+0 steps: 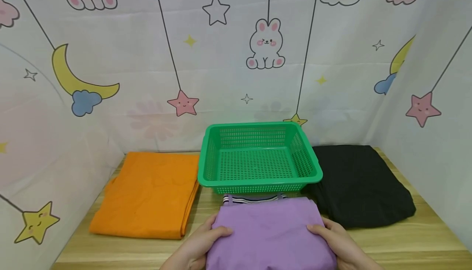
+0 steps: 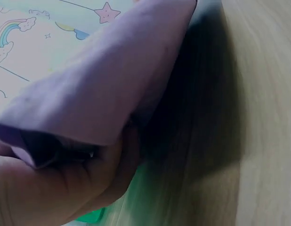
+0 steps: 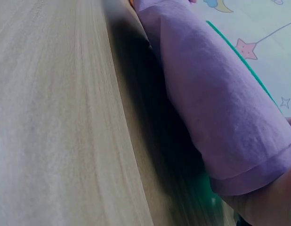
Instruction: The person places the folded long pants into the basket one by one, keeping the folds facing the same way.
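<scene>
So the purple cloth (image 1: 271,235) is at bottom center of the frame, just below the green basket (image 1: 259,182). Left hand (image 1: 199,241) and right hand (image 1: 341,242) each pinch a side edge, thumbs on top. My guess: light, soft, floppy, nothing fragile, so grab both sides, layers together.

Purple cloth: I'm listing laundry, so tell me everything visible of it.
The purple cloth looks like matte fabric, folded into a thick bundle with slight creases. A dark-and-white striped band shows at its far edge, apparently part of it. The person's left grip and right grip hold its sides. It appears raised above the wooden table, before the green basket; the head view cuts off its near edge.
</scene>
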The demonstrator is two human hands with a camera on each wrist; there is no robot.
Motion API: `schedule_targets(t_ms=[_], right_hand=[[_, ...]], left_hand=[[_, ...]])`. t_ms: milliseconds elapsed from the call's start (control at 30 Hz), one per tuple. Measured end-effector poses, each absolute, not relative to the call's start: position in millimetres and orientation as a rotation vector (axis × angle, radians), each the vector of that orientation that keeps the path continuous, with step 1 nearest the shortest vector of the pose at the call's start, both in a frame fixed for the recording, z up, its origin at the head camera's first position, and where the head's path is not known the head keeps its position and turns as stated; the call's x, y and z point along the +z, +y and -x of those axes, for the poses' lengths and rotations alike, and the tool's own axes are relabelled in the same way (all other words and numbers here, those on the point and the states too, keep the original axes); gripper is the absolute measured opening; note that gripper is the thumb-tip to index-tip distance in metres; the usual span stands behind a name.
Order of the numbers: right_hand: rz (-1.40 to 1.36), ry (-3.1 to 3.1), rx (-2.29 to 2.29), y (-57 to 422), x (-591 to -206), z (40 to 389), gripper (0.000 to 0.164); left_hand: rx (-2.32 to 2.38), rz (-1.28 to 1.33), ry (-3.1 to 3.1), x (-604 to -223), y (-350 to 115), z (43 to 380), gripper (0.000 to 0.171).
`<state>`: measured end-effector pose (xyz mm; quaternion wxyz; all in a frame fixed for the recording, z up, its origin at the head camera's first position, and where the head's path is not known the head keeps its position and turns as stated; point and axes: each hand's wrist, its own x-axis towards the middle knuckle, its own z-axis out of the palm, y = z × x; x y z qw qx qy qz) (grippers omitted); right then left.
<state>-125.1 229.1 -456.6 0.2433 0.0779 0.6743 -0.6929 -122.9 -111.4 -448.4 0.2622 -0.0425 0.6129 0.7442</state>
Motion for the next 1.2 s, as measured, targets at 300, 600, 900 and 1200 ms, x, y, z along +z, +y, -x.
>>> schedule_targets(t_ms=[300, 600, 900, 1200], right_hand=[[-0.216, 1.825, -1.9, 227.9, -454.3, 125.4, 0.078], [-0.225, 1.84, -1.885, 227.1, -452.3, 125.5, 0.078], [-0.216, 1.826, -1.89, 228.6, -451.7, 127.3, 0.08], [-0.183, 1.794, -1.904, 230.4, -449.4, 128.9, 0.08]], left_hand=[[2.02, 0.116, 1.611, -448.0, -109.8, 122.8, 0.084], [2.028, 0.104, 1.644, -452.4, -111.6, 123.5, 0.083], [2.019, 0.114, 1.697, -455.3, -115.1, 127.4, 0.074], [2.024, 0.095, 1.684, -452.7, -116.5, 128.6, 0.074]])
